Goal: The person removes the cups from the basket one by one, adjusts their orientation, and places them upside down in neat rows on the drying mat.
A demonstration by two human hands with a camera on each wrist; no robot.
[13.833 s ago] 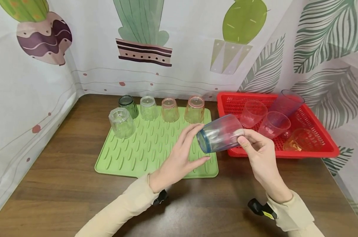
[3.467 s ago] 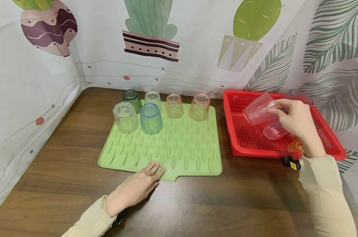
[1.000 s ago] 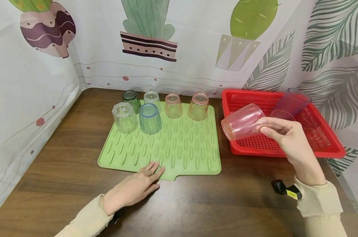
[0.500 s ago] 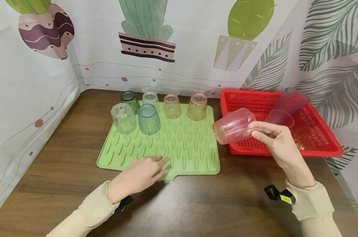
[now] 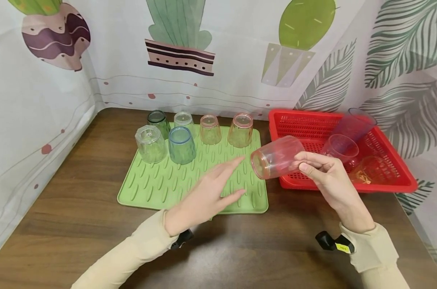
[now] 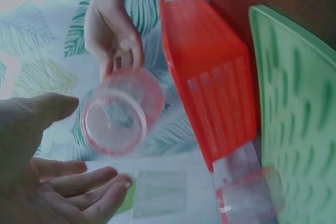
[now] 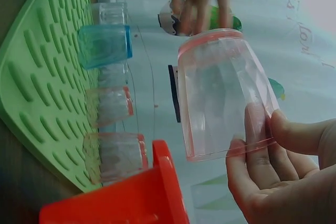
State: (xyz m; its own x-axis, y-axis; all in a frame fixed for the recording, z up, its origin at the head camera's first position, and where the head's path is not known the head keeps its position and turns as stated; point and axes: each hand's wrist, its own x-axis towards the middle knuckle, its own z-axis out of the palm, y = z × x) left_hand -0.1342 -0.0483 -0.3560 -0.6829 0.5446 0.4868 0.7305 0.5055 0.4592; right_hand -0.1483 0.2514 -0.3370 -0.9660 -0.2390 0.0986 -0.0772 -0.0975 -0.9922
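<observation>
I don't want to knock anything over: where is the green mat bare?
The green mat's front-left is bare, between the blue glass and front edge; so is its right side, before the rightmost pink-rimmed glass, though the left hand hovers nearby. Crowded: the back-left, around the dark green glass.

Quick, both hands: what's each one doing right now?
Left hand: open, holding nothing.
Right hand: closed, holding the pink cup near its rim.

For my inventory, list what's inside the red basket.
Inside the red basket: a purplish tumbler, a clear-looking glass and an amber-tinted glass. The right hand covers part of the near side, so anything behind it is hidden.
</observation>
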